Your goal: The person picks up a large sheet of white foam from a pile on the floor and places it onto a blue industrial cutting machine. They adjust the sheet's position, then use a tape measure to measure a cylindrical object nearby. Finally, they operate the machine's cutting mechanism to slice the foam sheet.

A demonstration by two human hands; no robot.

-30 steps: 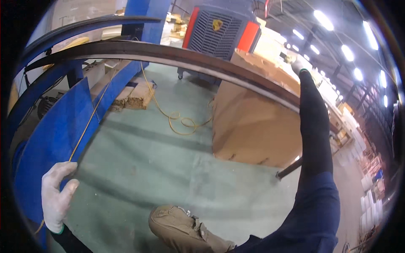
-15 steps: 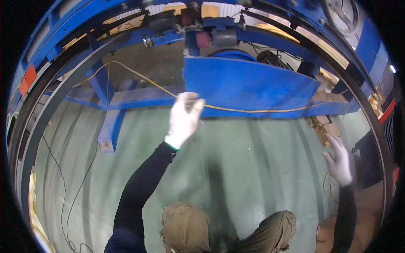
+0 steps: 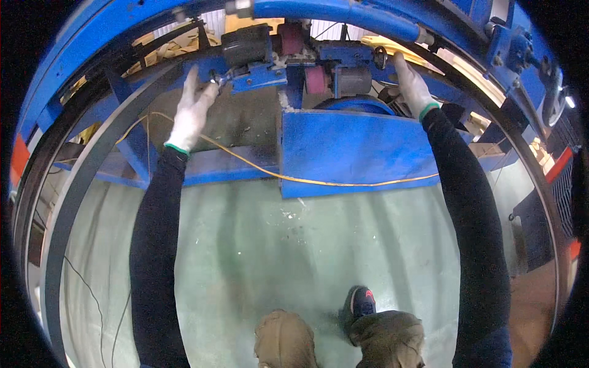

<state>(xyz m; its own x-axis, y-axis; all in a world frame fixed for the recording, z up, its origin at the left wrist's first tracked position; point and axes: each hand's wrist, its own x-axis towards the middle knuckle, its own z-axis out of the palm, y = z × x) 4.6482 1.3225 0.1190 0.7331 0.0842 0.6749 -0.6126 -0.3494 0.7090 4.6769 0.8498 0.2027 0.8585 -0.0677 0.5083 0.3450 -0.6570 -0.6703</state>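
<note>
Flanking two knobs [image 3: 380, 58] — left hand [image 3: 191, 113], grip loosely parted, right hand [image 3: 415, 90], grip unclear

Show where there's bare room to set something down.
Floor between both sleeves, from the blue panel down to the shoe and knees, is bare except for debris. Crowded: around the dark cylinders between the left hand and right hand.

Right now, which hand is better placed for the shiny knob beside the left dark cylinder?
Probably the left hand: it is close by the shiny knob, though I can't tell whether it touches. The right hand is farther off, past the lower pink wheel and the right dark cylinder.
</note>
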